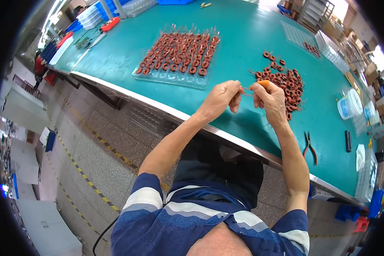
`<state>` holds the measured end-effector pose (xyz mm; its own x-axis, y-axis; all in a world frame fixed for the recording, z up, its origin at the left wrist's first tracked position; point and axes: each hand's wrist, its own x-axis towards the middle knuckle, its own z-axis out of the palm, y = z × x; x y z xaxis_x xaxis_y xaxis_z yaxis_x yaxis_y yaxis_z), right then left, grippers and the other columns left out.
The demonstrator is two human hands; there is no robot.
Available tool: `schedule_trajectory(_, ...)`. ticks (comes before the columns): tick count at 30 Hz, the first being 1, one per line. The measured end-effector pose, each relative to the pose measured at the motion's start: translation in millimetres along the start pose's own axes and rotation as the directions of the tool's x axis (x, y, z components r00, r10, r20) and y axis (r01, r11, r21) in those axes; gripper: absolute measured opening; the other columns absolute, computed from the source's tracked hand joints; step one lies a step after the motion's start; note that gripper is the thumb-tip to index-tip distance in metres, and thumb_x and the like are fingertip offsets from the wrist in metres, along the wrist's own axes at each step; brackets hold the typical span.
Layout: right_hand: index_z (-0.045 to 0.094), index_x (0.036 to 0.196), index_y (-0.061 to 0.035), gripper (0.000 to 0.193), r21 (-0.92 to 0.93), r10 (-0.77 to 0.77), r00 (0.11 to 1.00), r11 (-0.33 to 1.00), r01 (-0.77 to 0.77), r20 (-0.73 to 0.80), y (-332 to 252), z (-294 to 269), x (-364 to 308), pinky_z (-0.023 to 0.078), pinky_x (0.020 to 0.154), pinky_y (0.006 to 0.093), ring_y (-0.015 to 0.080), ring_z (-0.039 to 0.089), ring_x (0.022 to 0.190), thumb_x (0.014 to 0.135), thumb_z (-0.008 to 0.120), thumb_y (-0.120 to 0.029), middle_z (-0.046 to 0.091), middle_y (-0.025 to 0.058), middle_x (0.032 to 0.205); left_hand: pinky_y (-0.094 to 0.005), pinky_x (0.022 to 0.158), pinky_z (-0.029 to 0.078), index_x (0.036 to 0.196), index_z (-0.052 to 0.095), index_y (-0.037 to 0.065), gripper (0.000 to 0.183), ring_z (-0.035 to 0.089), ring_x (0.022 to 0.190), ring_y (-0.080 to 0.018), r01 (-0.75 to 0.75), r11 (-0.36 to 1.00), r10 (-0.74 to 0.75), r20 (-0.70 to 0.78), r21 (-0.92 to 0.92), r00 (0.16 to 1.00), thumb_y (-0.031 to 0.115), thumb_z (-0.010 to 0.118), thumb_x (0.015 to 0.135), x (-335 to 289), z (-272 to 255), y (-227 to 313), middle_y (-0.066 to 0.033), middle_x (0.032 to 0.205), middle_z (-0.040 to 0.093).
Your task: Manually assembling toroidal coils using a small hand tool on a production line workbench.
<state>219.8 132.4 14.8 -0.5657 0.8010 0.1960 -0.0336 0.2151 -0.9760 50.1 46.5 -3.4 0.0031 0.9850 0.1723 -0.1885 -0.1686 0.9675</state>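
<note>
Above the near edge of the green table [175, 91], my left hand [221, 100] is closed around a small copper-red ring coil [242, 90], mostly hidden by the fingers. Thin wire leads stretch from it toward my right hand [272, 101]. That hand pinches the lead ends between thumb and index finger; an orange finger cot [264, 83] covers a fingertip. Just beyond my right hand lies a loose heap of similar wound ring coils [291, 83]. Left of the heap, a clear plastic tray [173, 79] holds rows of coils with leads pointing up; several cups at its near edge hold none.
Pliers [309, 149] with red-orange handles lie right of my right forearm. Beyond them are a black-handled tool [348, 141] and a white tub [350, 104]. Another clear tray [298, 36] with a few coils sits far right. A red item [110, 24] lies far left.
</note>
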Motion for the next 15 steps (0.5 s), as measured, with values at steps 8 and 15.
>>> schedule_trajectory(8,0.065,0.094,-0.0003,0.022,0.127,0.013,1.000,0.992,-0.017,0.027,-3.0,13.6,-5.3,0.039,0.043,0.0191,0.0089,0.057,0.051,0.091,0.064,-0.022,0.060,0.0027,0.066,-0.0237,0.050,0.041,0.109,0.051,0.001,0.019,0.047,0.054,-0.0081,-0.098,0.949,0.111,-0.026,0.299,0.994,0.016,0.049,0.098,-12.6,1.4,5.6,-0.0005,0.066,0.048)
schedule_trajectory(15,0.061,0.099,0.0021,0.026,0.099,-0.036,0.999,0.994,0.039,-0.029,-1.3,11.8,-2.6,0.042,0.046,0.0209,0.0098,0.058,0.054,0.093,0.062,-0.023,0.061,0.0045,0.069,-0.0235,0.048,0.040,0.103,0.053,0.002,0.017,0.046,0.049,-0.0096,-0.065,0.986,0.040,-0.157,-0.156,0.987,0.017,0.052,0.097,-6.4,18.4,-1.2,-0.0011,0.062,0.047)
